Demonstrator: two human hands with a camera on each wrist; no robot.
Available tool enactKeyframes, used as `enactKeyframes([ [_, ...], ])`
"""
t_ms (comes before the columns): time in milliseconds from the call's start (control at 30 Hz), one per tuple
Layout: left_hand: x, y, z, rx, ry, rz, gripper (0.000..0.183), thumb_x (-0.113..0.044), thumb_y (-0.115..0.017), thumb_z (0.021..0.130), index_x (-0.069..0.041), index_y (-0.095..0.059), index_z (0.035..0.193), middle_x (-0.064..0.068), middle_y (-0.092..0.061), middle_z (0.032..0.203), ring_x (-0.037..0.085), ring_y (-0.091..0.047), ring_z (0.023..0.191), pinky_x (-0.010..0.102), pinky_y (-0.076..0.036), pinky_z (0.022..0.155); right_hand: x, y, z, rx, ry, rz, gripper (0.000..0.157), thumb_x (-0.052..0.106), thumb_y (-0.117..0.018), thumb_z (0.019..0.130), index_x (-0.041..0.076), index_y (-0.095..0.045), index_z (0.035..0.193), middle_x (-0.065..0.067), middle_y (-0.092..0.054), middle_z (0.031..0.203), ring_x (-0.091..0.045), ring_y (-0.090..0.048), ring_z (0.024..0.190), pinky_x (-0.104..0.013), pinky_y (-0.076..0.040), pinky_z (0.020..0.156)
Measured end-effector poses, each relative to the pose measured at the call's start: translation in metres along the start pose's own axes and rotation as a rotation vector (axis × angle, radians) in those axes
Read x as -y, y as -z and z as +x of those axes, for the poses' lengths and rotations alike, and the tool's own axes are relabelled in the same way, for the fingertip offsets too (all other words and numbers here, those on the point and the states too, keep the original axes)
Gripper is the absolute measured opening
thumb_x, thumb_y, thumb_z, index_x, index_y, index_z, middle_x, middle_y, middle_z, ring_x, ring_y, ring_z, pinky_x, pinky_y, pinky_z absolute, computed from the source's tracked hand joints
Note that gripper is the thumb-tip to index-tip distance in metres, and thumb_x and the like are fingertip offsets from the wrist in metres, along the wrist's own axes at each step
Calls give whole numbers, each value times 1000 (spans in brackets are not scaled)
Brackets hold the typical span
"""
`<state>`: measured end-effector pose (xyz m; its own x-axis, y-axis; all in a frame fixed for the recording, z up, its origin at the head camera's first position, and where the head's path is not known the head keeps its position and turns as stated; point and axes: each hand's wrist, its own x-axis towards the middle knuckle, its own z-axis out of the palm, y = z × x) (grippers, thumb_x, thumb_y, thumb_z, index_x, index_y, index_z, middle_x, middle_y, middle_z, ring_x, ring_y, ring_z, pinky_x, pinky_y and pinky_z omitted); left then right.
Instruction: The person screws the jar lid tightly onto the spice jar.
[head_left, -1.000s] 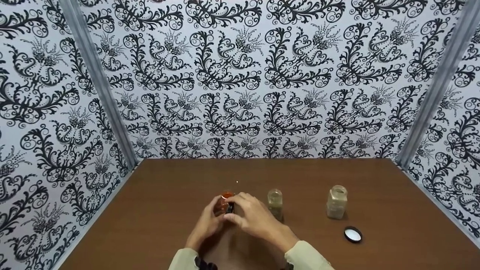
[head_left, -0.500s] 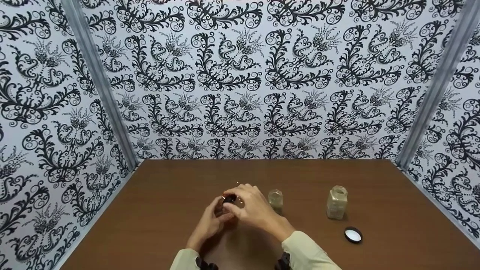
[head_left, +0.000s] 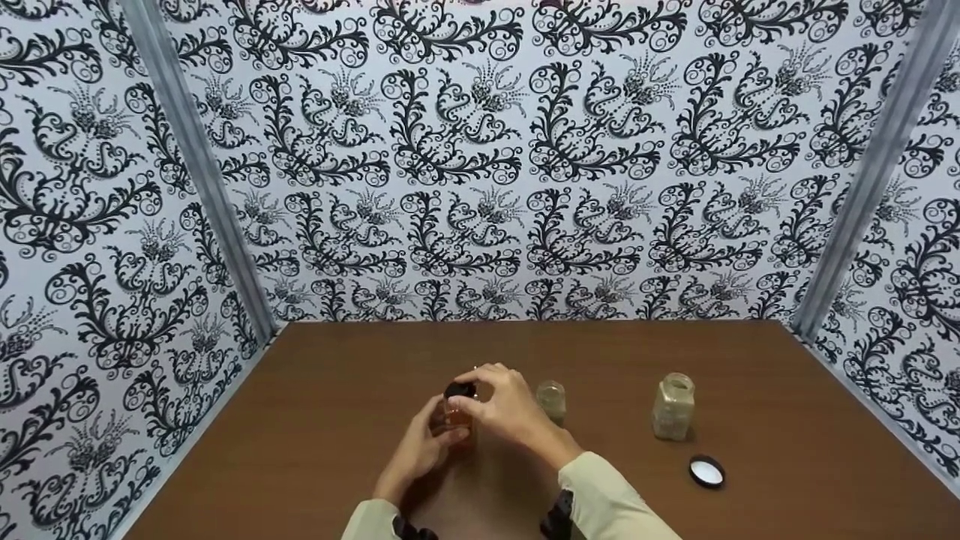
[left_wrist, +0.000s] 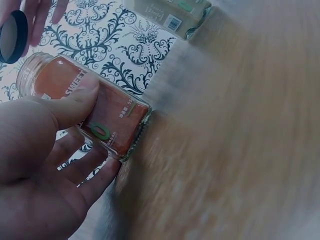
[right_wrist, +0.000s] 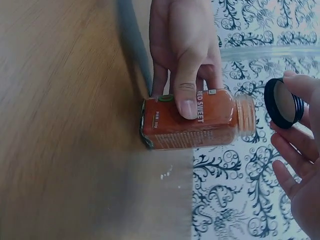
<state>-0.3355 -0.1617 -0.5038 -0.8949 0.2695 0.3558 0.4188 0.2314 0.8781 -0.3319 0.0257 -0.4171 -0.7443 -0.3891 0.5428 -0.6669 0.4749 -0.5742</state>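
A square glass jar of red-orange powder, its label reading "RED SWEET", stands on the table. My left hand holds it, thumb on one side and fingers around the other. My right hand pinches a black screw lid by its rim. In both wrist views the lid is just off the jar's uncovered mouth, slightly tilted, with a gap between. The head view shows the lid over the jar's top.
Right of my hands stands a lidless glass jar with greenish contents. Farther right is another lidless jar with pale contents. A black lid with white lining lies near it. Patterned walls enclose the brown table.
The lid in my right hand has gone from standing on edge beside the jar to lying flatter above its mouth. My right hand has risen slightly. The left hand keeps holding the jar.
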Motion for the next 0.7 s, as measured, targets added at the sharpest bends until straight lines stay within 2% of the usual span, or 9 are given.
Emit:
enactKeyframes([
  [267,-2,5,-1,38,28,-36,56,-7,-67,95,0,-43,145,28,-60,133,40,-62,121,39,-55,98,-7,-11,2,-54,-66,63,35,32,-79,85,8,-76,109,-7,-76,109,-24,-67,107,-39,-54,96],
  [400,-2,5,-2,37,54,-49,59,-9,-67,94,0,-41,147,29,-58,136,40,-61,122,39,-54,98,-9,-16,4,-77,-57,73,32,29,-78,86,6,-76,109,-6,-77,108,-24,-67,105,-37,-54,94],
  [700,-1,5,0,46,53,-62,58,-10,-67,95,0,-42,146,28,-59,136,38,-62,121,35,-53,97,-15,-21,7,-88,-43,28,27,24,-75,89,6,-75,109,-7,-76,109,-25,-68,104,-40,-54,95],
])
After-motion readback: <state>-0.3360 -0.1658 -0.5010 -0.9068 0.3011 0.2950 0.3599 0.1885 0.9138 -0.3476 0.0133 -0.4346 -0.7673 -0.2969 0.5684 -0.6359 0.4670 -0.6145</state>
